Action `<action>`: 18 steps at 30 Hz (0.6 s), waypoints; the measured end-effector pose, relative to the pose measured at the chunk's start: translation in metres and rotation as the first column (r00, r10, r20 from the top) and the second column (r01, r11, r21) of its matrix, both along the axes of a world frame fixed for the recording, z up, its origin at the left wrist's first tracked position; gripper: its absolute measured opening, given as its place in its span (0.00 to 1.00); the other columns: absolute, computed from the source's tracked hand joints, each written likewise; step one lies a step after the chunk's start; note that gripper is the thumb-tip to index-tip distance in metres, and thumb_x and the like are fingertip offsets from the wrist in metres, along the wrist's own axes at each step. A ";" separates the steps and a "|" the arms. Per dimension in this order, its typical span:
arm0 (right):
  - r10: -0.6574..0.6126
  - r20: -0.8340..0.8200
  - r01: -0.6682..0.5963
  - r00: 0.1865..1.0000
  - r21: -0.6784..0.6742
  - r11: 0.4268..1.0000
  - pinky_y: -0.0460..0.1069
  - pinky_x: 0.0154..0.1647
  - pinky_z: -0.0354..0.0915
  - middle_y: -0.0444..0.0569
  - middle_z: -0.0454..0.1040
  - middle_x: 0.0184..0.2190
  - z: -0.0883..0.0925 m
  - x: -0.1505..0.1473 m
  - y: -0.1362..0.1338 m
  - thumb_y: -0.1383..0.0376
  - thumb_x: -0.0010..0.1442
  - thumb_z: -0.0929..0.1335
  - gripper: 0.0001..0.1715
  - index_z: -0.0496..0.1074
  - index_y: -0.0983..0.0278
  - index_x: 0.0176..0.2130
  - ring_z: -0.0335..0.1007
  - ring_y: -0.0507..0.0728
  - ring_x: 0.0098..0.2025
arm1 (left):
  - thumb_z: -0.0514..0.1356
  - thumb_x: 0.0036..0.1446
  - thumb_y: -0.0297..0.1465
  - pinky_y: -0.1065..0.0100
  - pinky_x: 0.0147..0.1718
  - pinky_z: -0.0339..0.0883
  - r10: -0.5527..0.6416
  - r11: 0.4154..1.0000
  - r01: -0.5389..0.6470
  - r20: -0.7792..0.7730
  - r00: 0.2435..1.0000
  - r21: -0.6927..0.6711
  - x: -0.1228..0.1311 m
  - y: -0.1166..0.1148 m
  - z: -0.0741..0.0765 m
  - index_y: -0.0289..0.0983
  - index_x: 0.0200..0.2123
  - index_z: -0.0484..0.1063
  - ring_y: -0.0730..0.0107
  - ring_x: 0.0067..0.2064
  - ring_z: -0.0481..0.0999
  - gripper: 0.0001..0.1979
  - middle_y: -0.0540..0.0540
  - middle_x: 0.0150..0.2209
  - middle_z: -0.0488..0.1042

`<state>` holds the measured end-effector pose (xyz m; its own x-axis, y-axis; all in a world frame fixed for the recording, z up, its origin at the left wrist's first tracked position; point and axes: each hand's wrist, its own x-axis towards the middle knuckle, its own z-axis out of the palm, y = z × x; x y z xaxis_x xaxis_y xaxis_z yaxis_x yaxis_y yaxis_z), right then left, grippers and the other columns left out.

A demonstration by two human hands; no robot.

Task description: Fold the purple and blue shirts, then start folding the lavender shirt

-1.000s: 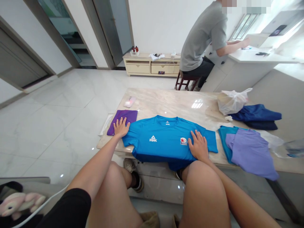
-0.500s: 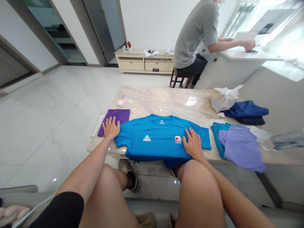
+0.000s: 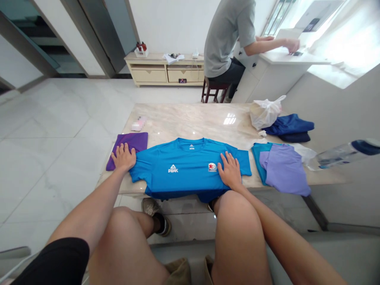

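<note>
A person's left hand (image 3: pixel 124 157) rests open on a folded purple cloth (image 3: pixel 130 141), beside the sleeve of a blue PEAK T-shirt (image 3: pixel 184 178). The right hand (image 3: pixel 230 171) lies flat on the shirt, well apart, on a marble table (image 3: pixel 190 118). A white plastic bag (image 3: pixel 263 113) stands nearby, contents unseen.

Single head-worn view, facing forward and down, close above the blue T-shirt (image 3: pixel 184 178) on the marble table (image 3: pixel 190 116)
</note>
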<state>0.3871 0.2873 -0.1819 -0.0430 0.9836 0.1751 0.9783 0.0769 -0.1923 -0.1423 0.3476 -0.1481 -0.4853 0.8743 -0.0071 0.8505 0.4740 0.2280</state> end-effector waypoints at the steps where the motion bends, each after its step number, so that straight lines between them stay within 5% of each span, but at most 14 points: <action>1: 0.001 -0.001 -0.001 1.000 0.001 1.000 0.67 0.82 0.46 0.57 0.54 0.83 0.000 0.000 0.000 0.53 0.81 0.55 0.38 0.62 0.63 0.80 0.48 0.67 0.84 | 0.40 0.75 0.44 0.34 0.81 0.37 0.007 1.000 -0.007 0.011 1.000 -0.017 -0.001 0.003 0.002 0.26 0.82 0.53 0.42 0.85 0.46 0.41 0.31 0.84 0.50; 5: 0.011 0.006 -0.011 1.000 -0.002 1.000 0.68 0.82 0.45 0.58 0.54 0.83 -0.002 0.002 0.002 0.54 0.80 0.56 0.38 0.61 0.63 0.80 0.48 0.67 0.84 | 0.41 0.75 0.46 0.27 0.79 0.34 -0.051 0.996 0.051 0.000 0.999 -0.074 0.009 0.003 0.014 0.23 0.82 0.49 0.34 0.85 0.43 0.43 0.29 0.84 0.45; 8: 0.025 0.039 -0.024 0.999 -0.023 0.999 0.69 0.82 0.44 0.58 0.52 0.84 -0.002 0.002 0.003 0.54 0.81 0.55 0.38 0.60 0.63 0.81 0.46 0.67 0.84 | 0.41 0.76 0.46 0.29 0.79 0.28 -0.288 0.957 0.291 -0.136 0.948 0.010 0.046 -0.016 0.018 0.28 0.83 0.49 0.38 0.85 0.40 0.42 0.33 0.85 0.44; 10: 0.027 0.053 -0.025 0.998 -0.040 0.999 0.69 0.83 0.44 0.58 0.49 0.84 -0.002 0.001 0.003 0.54 0.81 0.54 0.39 0.58 0.63 0.82 0.44 0.67 0.85 | 0.41 0.77 0.48 0.31 0.80 0.27 -0.453 0.891 0.448 -0.112 0.884 -0.074 0.083 -0.034 0.015 0.32 0.83 0.54 0.41 0.85 0.42 0.41 0.36 0.84 0.48; 13: 0.027 0.036 -0.025 0.999 -0.051 0.998 0.70 0.83 0.43 0.57 0.48 0.85 -0.003 0.002 0.004 0.53 0.81 0.55 0.39 0.56 0.62 0.83 0.43 0.68 0.85 | 0.42 0.77 0.54 0.29 0.79 0.39 -0.468 0.858 0.469 0.056 0.882 -0.212 0.137 -0.056 0.002 0.38 0.84 0.52 0.35 0.85 0.44 0.42 0.39 0.85 0.46; 18: 0.025 0.032 -0.023 0.999 -0.063 0.998 0.71 0.83 0.43 0.55 0.49 0.85 -0.004 0.005 0.013 0.52 0.81 0.55 0.40 0.56 0.60 0.83 0.42 0.68 0.86 | 0.43 0.77 0.50 0.30 0.80 0.31 -0.502 0.864 0.499 -0.038 0.864 -0.070 0.176 -0.056 -0.011 0.37 0.85 0.47 0.35 0.85 0.36 0.41 0.43 0.85 0.42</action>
<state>0.3921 0.2998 -0.1860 -0.0712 0.9913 0.1110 0.9822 0.0890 -0.1653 0.0340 0.2913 -0.1592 0.0160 0.9986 -0.0495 0.9868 -0.0078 0.1619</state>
